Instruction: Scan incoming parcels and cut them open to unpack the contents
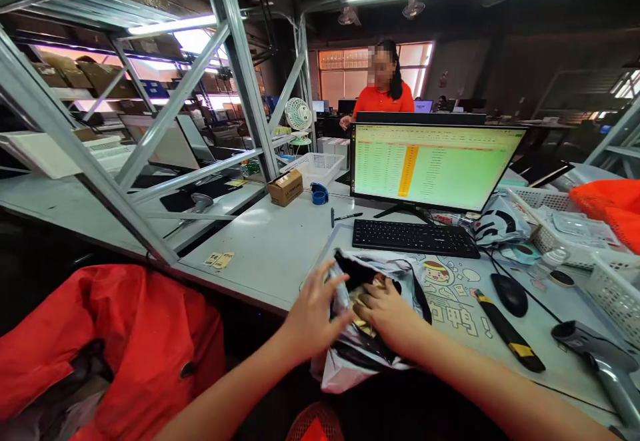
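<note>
Nearer me than the keyboard [415, 238], the white bag [345, 371] gapes; my left grip [311, 314] is half spread at its rim, my right grip [387, 311] inside on tan contents [366, 327], whether clasping I can't tell. Right of the keyboard, a basket [544, 197] holds packets [577, 224].

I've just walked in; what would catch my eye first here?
Probably the lit monitor behind the keyboard, with its orange-striped table. Next, the bright red garment at lower left. Front and centre, the right hand is inside an open bag, the left hand at its left edge.
</note>
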Demonstrator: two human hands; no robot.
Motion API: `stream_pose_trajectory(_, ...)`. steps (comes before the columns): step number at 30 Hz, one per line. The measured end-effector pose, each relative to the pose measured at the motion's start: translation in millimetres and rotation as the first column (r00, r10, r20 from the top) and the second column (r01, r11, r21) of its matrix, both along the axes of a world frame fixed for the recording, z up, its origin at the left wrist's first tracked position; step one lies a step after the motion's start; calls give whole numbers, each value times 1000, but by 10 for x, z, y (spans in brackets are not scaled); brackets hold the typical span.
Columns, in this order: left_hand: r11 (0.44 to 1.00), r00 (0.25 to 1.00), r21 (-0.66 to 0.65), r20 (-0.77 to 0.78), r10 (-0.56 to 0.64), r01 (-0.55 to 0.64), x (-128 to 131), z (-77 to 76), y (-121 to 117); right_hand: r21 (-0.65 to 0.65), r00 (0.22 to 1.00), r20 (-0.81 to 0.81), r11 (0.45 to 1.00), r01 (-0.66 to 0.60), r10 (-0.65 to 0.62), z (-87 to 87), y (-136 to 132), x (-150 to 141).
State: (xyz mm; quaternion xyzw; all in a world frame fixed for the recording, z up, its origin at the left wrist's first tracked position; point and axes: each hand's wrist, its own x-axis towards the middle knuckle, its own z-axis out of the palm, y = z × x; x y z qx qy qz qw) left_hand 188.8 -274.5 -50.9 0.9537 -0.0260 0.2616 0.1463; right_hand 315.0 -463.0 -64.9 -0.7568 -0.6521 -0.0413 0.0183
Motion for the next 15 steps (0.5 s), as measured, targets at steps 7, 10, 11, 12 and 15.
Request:
stream_pose_trajectory(7,999,999,-31,19,32,-31,-216,-426,16,172,972,-236,985,29,13,291,-5,353)
stream_pose_trajectory(10,998,999,-55,5,-38,38,-275,-568,185,389,856,-516,899,204,29,307,-164,552)
stream_pose_trajectory(11,995,999,-87,-6,-54,53,-307,-634,215,465,793,-609,820,335,22,307,-227,623)
stream_pose_trajectory(12,989,997,-131,-26,-66,62,-341,-706,227,512,727,-687,716,475,10,305,-288,691)
stream_pose_trajectory(15,959,985,-272,-120,-120,83,-406,-896,178,544,615,-787,420,727,-46,302,-407,833)
